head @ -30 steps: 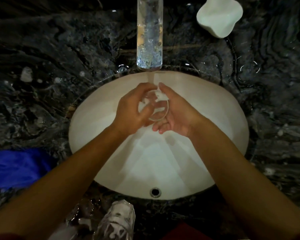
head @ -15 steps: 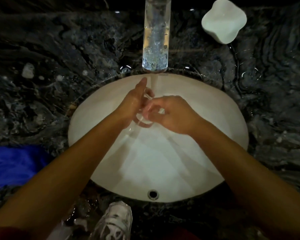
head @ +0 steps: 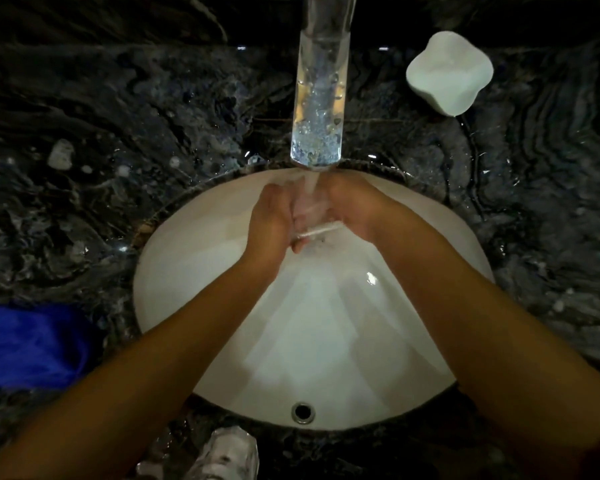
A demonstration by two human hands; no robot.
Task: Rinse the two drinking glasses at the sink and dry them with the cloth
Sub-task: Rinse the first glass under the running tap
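A clear drinking glass (head: 314,220) is held over the white sink (head: 194,271), right under the water stream from the transparent faucet spout (head: 317,109). My left hand (head: 269,221) grips its left side and my right hand (head: 355,211) its right side; the glass's rim faces me. Water runs over the glass and my fingers. A blue cloth (head: 28,344) lies on the counter at the left. A second clear glass (head: 227,452) stands on the counter's near edge, below the sink.
The dark marble counter (head: 118,133) surrounds the sink and is wet with droplets. A white soap dish (head: 449,76) sits at the back right. The sink's overflow hole (head: 302,411) is at the near wall.
Both hands have moved the glass up and closer under the spout and turned it; water now runs straight over it. My right hand shifted from on top to the glass's right side.
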